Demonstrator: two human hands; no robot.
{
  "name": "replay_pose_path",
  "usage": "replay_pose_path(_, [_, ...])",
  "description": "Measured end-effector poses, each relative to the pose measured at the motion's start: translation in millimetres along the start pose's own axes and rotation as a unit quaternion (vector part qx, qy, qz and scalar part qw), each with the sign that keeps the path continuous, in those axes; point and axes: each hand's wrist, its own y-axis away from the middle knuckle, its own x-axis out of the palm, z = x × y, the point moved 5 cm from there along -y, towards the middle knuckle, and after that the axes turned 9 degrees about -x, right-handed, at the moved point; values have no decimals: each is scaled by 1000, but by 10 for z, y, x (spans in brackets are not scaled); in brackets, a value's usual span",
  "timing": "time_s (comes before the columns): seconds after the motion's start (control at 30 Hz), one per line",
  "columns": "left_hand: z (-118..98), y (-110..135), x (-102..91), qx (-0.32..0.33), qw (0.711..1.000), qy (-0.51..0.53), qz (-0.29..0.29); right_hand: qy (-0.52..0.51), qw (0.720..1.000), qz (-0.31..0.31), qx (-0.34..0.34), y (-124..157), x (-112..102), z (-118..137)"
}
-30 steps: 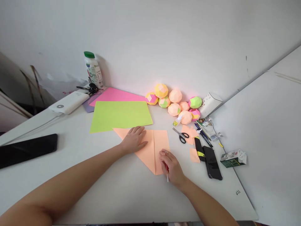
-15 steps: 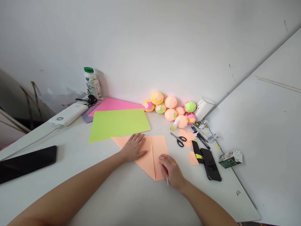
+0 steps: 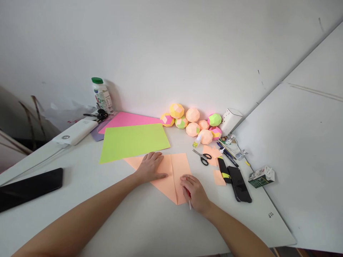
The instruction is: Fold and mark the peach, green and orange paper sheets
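My left hand (image 3: 150, 167) lies flat on a peach sheet of paper (image 3: 167, 180), fingers stretched out and pressing it to the table. The paper is folded, with a crease line running down its right part and a point at its lower edge. My right hand (image 3: 195, 192) rests at the sheet's right side, its fingers closed round a slim red pen-like tool (image 3: 189, 196) with a pale end pointing toward me. The tool's upper part is mostly hidden by the fingers, so its exact kind cannot be made out.
Beyond the peach paper lie a green sheet (image 3: 134, 141) and a pink sheet (image 3: 128, 119). Paper balls (image 3: 193, 129), scissors (image 3: 202, 157), a glue bottle (image 3: 197, 141), a box cutter (image 3: 224, 170) and a phone (image 3: 239, 184) are to the right. At left are a power bank (image 3: 77, 132) and a black device (image 3: 32, 187).
The camera view has shifted slightly. Both hands and the peach paper keep almost the same positions against each other.
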Motion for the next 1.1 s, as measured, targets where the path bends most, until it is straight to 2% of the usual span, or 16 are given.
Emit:
replay_pose_path(0.13, [15, 17, 37, -7, 1000, -9, -6, 5, 1000, 2, 1, 14, 20, 15])
replay_pose_path(0.23, [-8, 35, 62, 15, 1000, -23, 1, 32, 999, 8, 7, 36, 8, -94])
replay_pose_path(0.37, [-55, 77, 92, 48, 998, -43, 16, 142, 986, -32, 83, 87, -258, -572])
replay_pose_path(0.4, [-70, 89, 100, 57, 997, -47, 19, 213, 967, -36, 132, 120, -363, -742])
replay_pose_path(0.43, [-87, 102, 108, 66, 996, -49, 22, 241, 956, -39, 162, 151, -458, -896])
replay_pose_path(0.53, [-140, 135, 133, 88, 994, -54, 26, 289, 930, -41, 225, 231, -678, -1267])
replay_pose_path(0.63, [-177, 151, 150, 94, 993, -58, 28, 322, 909, -23, 265, 251, -749, -1483])
replay_pose_path(0.87, [-179, 146, 148, 88, 993, -72, 40, 339, 876, 27, 343, 225, -731, -1689])
replay_pose_path(1.1, [-179, 164, 165, 85, 993, -68, 45, 337, 874, 52, 346, 216, -762, -1656])
